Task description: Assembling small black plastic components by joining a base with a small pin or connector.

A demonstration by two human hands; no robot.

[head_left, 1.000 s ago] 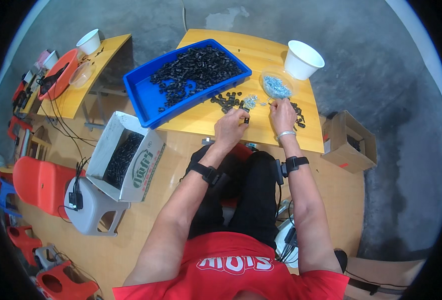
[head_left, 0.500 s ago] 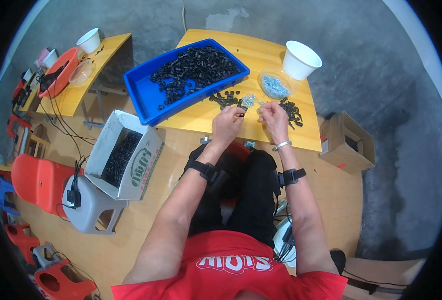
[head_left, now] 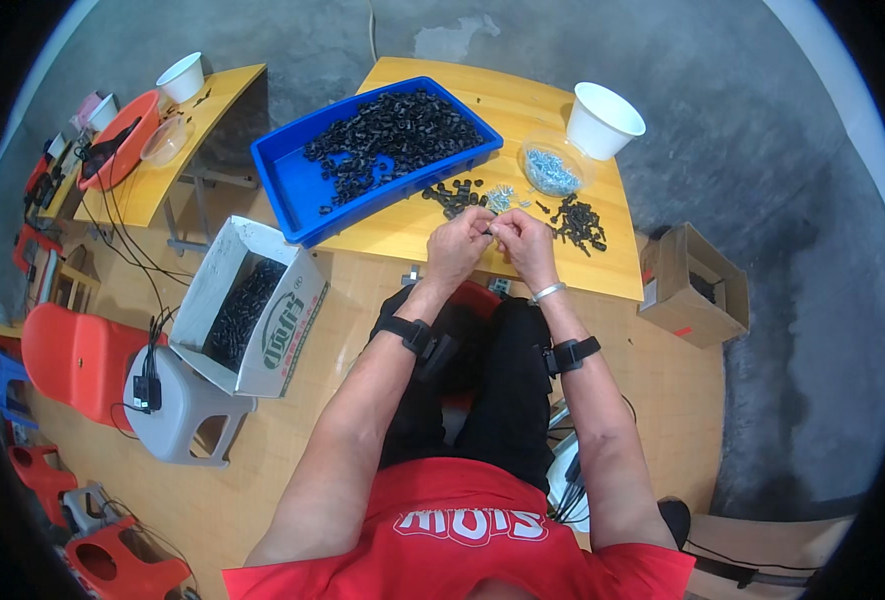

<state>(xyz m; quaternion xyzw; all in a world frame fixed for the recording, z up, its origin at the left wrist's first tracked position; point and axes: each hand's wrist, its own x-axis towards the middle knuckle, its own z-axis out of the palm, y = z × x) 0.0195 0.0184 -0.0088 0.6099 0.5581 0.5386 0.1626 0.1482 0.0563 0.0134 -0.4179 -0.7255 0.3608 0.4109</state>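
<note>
At the near edge of the yellow wooden table (head_left: 608,265), my left hand (head_left: 455,248) pinches a small black plastic part (head_left: 489,232). My right hand (head_left: 528,248) meets it there, its fingertips closed against the part. Whatever else the right fingers grip is too small and hidden to make out. Just beyond my hands lie a loose pile of black parts (head_left: 452,196) and a small heap of silvery screws (head_left: 503,198). Right of my right hand spreads another pile of small black pieces (head_left: 580,222). A clear bowl holds more screws (head_left: 553,174).
A blue tray (head_left: 291,195) full of black parts covers the table's left side. Behind the bowl stands a white bucket (head_left: 603,120). Cardboard boxes flank the table, a white one (head_left: 298,335) on a grey stool (head_left: 188,420) and a brown one (head_left: 693,300).
My right hand has moved left, away from beside the screws, and its fingertips now meet those of my left hand at the black part.
</note>
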